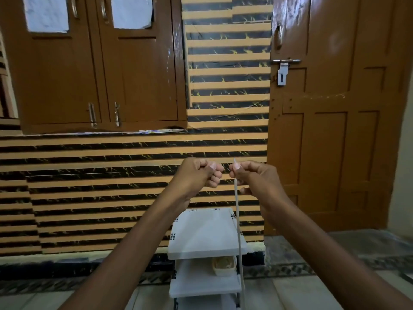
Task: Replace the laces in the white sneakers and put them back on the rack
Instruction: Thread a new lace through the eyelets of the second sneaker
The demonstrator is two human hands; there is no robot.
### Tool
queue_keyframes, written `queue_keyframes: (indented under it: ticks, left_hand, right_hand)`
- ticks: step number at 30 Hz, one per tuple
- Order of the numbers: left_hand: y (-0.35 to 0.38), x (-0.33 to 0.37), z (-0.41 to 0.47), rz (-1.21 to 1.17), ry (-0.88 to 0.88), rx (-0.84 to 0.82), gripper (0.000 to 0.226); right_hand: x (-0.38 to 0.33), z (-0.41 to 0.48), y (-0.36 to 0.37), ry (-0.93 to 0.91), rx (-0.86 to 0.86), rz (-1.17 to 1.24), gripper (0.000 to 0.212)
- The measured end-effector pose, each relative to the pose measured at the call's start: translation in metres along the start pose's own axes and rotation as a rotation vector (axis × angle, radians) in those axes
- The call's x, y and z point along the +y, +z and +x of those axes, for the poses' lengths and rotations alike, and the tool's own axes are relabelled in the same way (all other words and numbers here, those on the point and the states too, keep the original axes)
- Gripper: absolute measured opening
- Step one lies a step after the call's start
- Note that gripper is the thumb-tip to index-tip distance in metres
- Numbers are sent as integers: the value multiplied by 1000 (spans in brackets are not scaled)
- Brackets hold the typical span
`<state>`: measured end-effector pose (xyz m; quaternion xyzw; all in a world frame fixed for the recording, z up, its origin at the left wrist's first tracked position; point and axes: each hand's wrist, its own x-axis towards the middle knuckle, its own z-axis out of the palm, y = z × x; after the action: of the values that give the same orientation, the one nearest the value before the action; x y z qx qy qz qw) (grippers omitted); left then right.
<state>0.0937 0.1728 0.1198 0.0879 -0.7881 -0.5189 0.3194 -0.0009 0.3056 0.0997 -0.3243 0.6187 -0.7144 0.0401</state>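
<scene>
The right hand (250,175) pinches a white lace (238,231) between thumb and forefinger. Its tip pokes up just above the hand and the rest hangs straight down below it. Just beside it, the left hand (201,173) is curled into a fist with nothing visible inside. The white rack (201,238) stands below both hands, behind the hanging lace.

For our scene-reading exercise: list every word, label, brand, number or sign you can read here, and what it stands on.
No readable text anywhere.
White sheets on the cupboard doors: no writing shows, blurred.
Printed strip under the cupboard: coloured pattern, too blurred to read.
White shoe rack: only black marks, no letters.
Shoelace: plain.
</scene>
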Motion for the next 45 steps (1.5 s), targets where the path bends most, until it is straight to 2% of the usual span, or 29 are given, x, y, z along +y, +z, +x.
queue_keyframes:
  ticks: [3,7,14,20,26,29,33,36,41,45]
  left_hand:
    - [7,-18,-7,-51,-69,22,17]
    - [15,-45,-15,-148,-134,-31,14]
    - [41,-140,-58,-104,-264,-129,10]
    - [74,-251,-125,-41,-478,-293,11]
    - [94,-333,-168,138,-604,-352,18]
    - [98,-354,-174,309,-581,-373,22]
    - [111,-365,-177,380,-508,-417,26]
    - [125,-373,-179,443,-369,-486,20]
    - [158,-378,-184,519,-218,-638,16]
    - [176,-384,-185,641,-137,-730,13]
  right_hand:
    - [10,-5,-1,19,-18,1,13]
    - [33,-13,-3,17,-20,-49,14]
    - [120,-64,-14,118,34,-151,10]
    - [215,-125,-25,330,-34,-298,16]
    - [294,-168,-35,528,-89,-429,14]
    - [319,-180,-38,566,-107,-462,16]
    - [348,-191,-45,606,-87,-521,13]
    - [363,-194,-56,590,-33,-591,10]
    - [372,-193,-77,614,101,-624,11]
    - [368,-191,-88,551,172,-646,11]
